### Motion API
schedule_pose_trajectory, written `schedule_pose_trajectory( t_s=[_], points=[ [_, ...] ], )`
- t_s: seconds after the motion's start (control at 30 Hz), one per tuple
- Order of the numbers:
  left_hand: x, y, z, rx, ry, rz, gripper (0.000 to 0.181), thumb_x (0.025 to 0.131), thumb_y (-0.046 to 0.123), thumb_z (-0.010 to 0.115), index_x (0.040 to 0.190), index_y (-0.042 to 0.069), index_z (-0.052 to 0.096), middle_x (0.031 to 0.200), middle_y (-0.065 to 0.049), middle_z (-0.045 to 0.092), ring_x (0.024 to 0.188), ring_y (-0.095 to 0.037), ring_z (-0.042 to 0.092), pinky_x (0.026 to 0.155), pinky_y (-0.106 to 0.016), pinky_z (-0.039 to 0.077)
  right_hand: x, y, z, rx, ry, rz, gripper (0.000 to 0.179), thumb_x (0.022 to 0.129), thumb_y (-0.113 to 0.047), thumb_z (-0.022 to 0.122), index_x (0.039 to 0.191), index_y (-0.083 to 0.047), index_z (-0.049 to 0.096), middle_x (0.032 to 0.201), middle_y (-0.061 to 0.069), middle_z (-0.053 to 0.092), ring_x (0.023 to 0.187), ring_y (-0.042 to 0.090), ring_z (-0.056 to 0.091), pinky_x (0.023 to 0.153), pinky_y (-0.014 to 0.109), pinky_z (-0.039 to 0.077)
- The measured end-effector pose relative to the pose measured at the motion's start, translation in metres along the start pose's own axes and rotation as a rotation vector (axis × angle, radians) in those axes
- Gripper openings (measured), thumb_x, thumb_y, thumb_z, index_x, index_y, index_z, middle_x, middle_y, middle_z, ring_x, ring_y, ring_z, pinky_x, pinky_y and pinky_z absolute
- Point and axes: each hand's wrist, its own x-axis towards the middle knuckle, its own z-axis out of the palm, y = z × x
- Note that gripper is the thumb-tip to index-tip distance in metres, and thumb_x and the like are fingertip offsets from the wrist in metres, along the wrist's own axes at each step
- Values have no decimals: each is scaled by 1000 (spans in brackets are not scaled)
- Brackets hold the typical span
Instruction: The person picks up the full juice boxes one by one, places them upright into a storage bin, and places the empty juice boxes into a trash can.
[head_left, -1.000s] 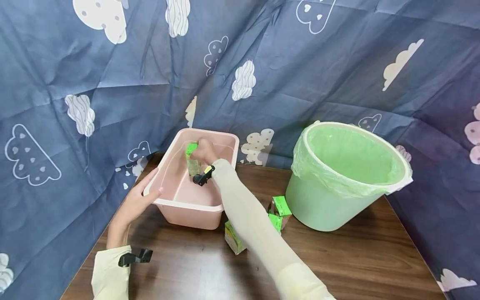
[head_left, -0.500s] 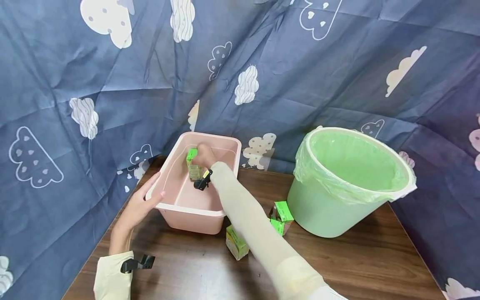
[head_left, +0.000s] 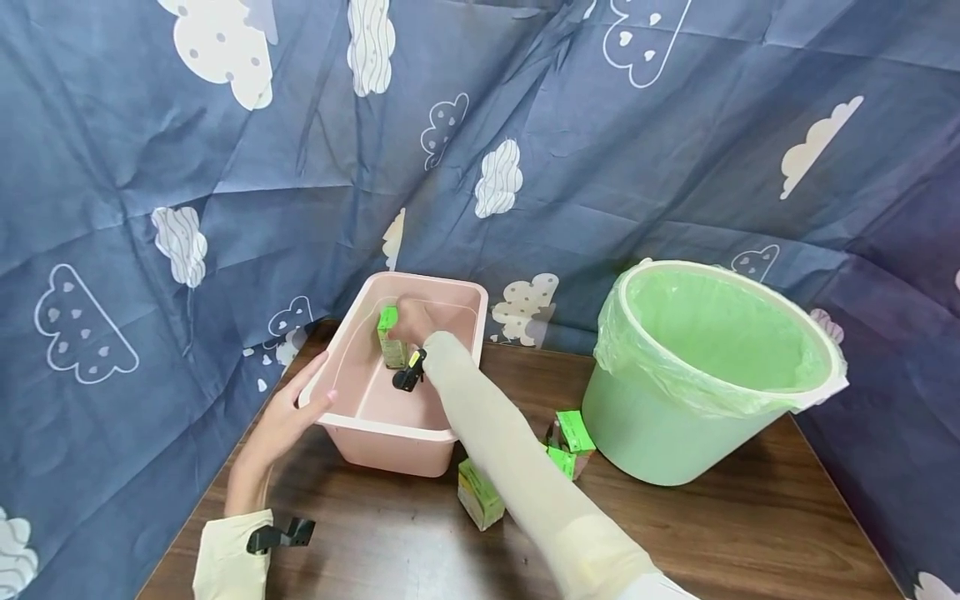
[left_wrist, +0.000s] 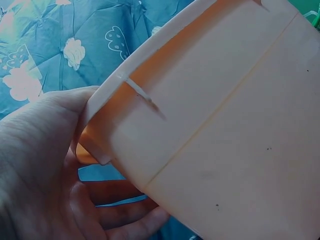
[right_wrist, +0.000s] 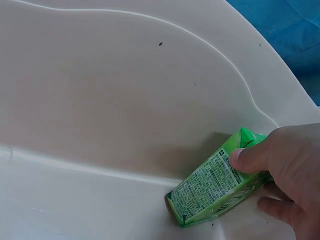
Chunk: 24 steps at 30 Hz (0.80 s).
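Observation:
Inside a pink plastic basin (head_left: 390,454) my right hand (head_left: 412,323) holds a small green drink carton (head_left: 392,350) upright near the back left wall. The right wrist view shows the thumb pressed on the printed side of the carton (right_wrist: 205,185), up by its green top, with the fingers round the far side. At the basin's near left corner, my left hand (head_left: 281,421) grips the rim. In the left wrist view its thumb lies over the rim while the other fingers spread beneath, partly hidden behind the basin's wall (left_wrist: 210,150).
Several more green-topped cartons stand on the wooden table between basin and bin: one nearer carton (head_left: 480,496), the others partly behind my right sleeve (head_left: 510,442). A large green bin (head_left: 637,425) with a plastic liner stands at right. Blue cloud-patterned cloth (head_left: 315,150) hangs behind.
The whole head view has shifted slightly down and to the right. Both hands keep their holds, and the carton stays in nearly the same spot in the basin.

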Motion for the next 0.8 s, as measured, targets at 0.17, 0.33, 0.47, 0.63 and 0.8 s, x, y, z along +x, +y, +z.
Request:
schedule_pose_trajectory(
  t_s=[0.17,0.33,0.47,0.63,0.8],
  points=[
    [-1,-2,3,-29,-6,-3,65,100,18,64,158,9,36,162,-15,33,140,-35,36,97,-6,32,-7,1,-2,9,-11,10,31,78,1,82,79,-7,52,72,0,42,68,18,45,63,26,39],
    [0,0,3,-14,4,7,65,100,18,64,158,10,36,162,-13,33,141,-35,36,97,-5,31,-6,0,-7,71,30,-28,32,80,0,77,73,-7,46,67,1,37,60,17,41,55,26,36],
    [0,1,0,-19,-7,-9,66,100,20,64,159,11,35,163,-12,32,142,-34,35,97,-5,31,-8,-9,-16,120,127,-39,20,84,-9,75,90,2,59,77,8,52,67,19,47,61,28,42],
    [-1,2,-3,-12,-13,-33,67,100,22,65,160,15,34,163,-12,32,142,-34,35,97,-7,31,-15,-26,-29,152,175,-46,55,87,-17,73,136,4,58,126,16,66,94,22,59,91,31,51],
    [-1,2,-1,-34,-12,-23,66,101,21,63,159,14,34,163,-12,31,142,-34,34,96,-7,32,-35,-34,-52,102,152,-100,65,92,-23,71,148,0,48,143,14,57,118,23,60,105,34,46]
  ],
)
